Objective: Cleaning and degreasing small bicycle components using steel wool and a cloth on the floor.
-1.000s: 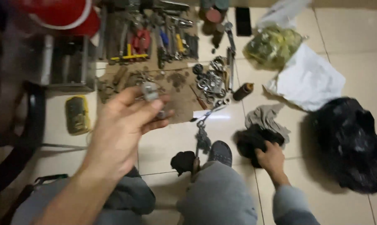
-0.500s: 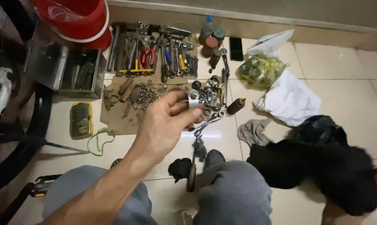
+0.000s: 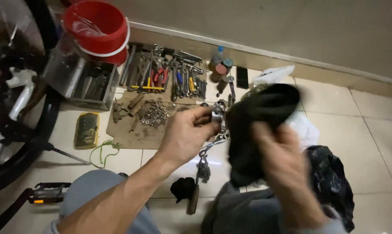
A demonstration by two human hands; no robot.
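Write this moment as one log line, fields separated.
left hand: pinches small metal part | right hand: holds dark rag | rag beside part, contact unclear

I count two hands, the left hand (image 3: 185, 134) and the right hand (image 3: 282, 162), with one small metal part (image 3: 216, 115) and one black cloth (image 3: 258, 125) between them. On the floor I see one red bucket (image 3: 98, 28), one metal toolbox (image 3: 90, 82), one yellow case (image 3: 86, 129), one cardboard sheet (image 3: 139, 130) and one black bag (image 3: 332, 182); the loose wrenches and nuts are too many and too small for me to count.
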